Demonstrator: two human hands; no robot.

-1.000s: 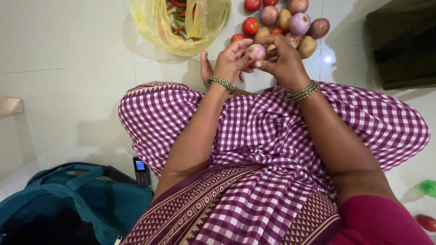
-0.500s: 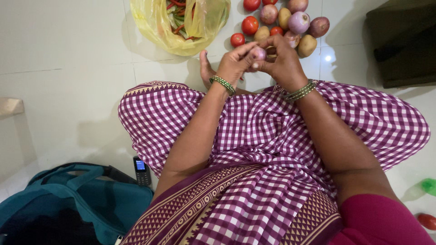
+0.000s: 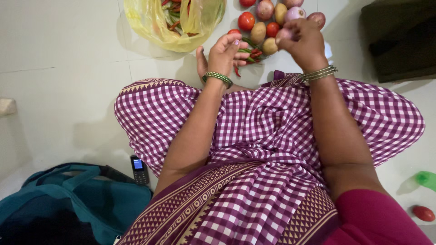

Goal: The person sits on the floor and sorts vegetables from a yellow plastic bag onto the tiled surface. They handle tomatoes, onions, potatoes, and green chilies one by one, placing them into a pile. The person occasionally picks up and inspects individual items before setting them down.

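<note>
My right hand (image 3: 303,41) is closed around a small pinkish onion (image 3: 282,34), blurred at the fingertips, just above the pile of vegetables on the white floor. My left hand (image 3: 225,53) hovers apart from it with fingers loosely spread and nothing in them. Below and between the hands lie green and red chillies (image 3: 250,52). The pile holds tomatoes (image 3: 246,21), potatoes (image 3: 258,32) and purple onions (image 3: 265,9). Both wrists wear green bangles. My lap is covered in purple checked cloth (image 3: 268,131).
A yellow plastic bag (image 3: 152,25) with chillies and greens lies at the top left. A small phone (image 3: 139,169) and a teal bag (image 3: 68,199) are at the lower left. A dark object (image 3: 399,41) fills the top right; a green thing (image 3: 427,179) and a tomato (image 3: 424,213) sit at right.
The hands, which together held the small onion, have parted. The right hand carried the onion up and right toward the pile; the left hand let go and opened.
</note>
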